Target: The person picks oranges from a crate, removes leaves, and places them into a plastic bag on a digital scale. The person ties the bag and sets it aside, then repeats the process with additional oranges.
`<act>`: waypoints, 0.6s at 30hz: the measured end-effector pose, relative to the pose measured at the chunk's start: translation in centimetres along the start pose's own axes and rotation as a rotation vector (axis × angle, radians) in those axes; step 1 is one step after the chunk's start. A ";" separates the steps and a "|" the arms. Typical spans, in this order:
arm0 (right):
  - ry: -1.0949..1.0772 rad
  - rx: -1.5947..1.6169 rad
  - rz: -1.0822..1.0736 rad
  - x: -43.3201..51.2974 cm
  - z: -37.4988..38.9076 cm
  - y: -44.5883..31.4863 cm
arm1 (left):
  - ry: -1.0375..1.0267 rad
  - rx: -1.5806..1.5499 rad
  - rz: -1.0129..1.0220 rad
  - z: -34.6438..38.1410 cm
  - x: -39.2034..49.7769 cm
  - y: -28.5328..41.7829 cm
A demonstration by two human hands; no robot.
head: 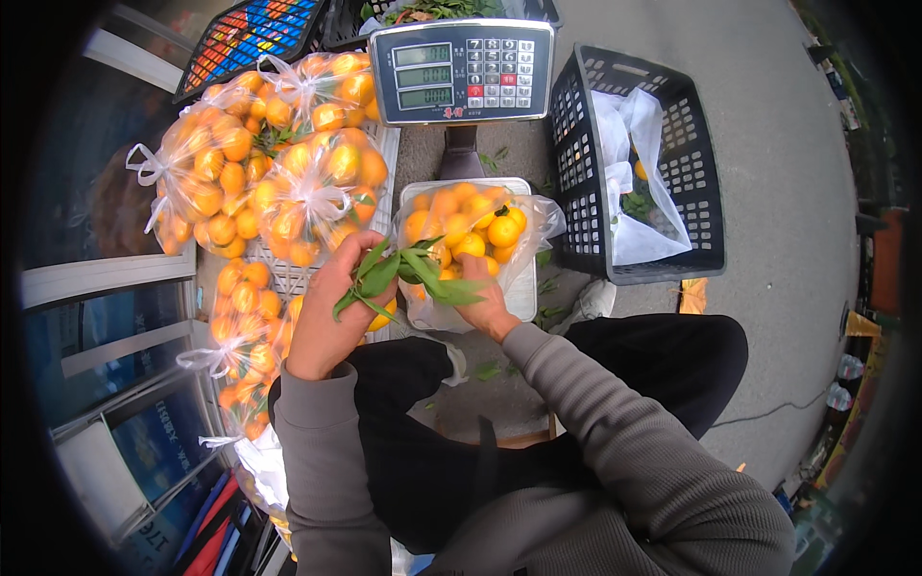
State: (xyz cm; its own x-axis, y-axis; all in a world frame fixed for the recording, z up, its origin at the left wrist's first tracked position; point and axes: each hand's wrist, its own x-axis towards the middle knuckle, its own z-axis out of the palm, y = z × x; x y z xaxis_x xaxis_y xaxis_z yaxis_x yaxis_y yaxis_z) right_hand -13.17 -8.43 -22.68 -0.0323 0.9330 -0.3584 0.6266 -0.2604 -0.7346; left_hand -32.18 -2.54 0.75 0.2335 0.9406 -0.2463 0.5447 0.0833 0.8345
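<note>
My left hand (335, 313) holds a leafy green sprig (380, 273), with an orange citrus fruit (383, 315) partly showing below its fingers. My right hand (484, 299) reaches to the near edge of an open clear plastic bag (536, 216) of orange citrus fruit (503, 231); leaves cover part of its fingers, so its grip cannot be told. Under the bag lies the metal pan (526, 297) of a digital scale, whose keypad display (464, 73) stands behind it on a post.
Tied clear bags of fruit (310, 194) are heaped at the left on white crates. A black plastic crate (634, 272) with a white bag (648, 245) stands at the right. Black crates (252, 43) are at the back. Fallen leaves (488, 371) lie between my feet.
</note>
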 end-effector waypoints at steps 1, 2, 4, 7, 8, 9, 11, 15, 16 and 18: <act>0.024 0.008 -0.005 0.0 -0.2 0.1 | 0.015 -0.195 -0.064 -0.1 0.1 0.2; 0.046 0.017 -0.014 0.1 -0.5 0.1 | 0.021 -0.377 -0.150 -0.1 0.2 0.4; 0.113 0.039 0.000 0.3 -2.0 -0.2 | 0.001 -0.722 -0.266 -0.2 0.2 0.7; 0.315 0.148 0.038 0.4 -7.0 -2.1 | -0.140 -0.911 -0.286 0.1 -0.1 1.0; 0.357 0.184 0.123 0.2 -9.6 -3.0 | -0.187 -0.983 -0.278 0.7 -0.1 1.1; 0.373 0.294 0.145 -0.4 -12.1 -4.2 | -0.265 -0.986 -0.281 1.3 -0.2 1.2; 0.342 0.477 -0.074 -3.3 -17.4 -6.8 | -0.418 -0.997 -0.279 2.8 -0.4 1.5; 0.073 0.208 -0.597 -12.8 -24.0 -11.3 | -0.584 -0.768 -0.382 7.5 -2.6 2.9; 0.080 0.083 -0.689 -14.5 -24.2 -12.0 | -0.623 -0.668 -0.376 8.4 -3.6 3.3; 0.102 -0.166 -0.795 -17.4 -24.3 -12.3 | -0.719 -0.575 -0.344 9.6 -5.6 4.1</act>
State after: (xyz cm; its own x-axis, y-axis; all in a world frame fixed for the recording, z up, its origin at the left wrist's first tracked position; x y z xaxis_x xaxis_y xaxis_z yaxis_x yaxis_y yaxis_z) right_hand -1.42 -15.41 6.59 -0.4493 0.8438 0.2935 0.5540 0.5209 -0.6494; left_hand -23.53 -10.66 0.87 0.6741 0.4264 -0.6032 0.2444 0.6419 0.7268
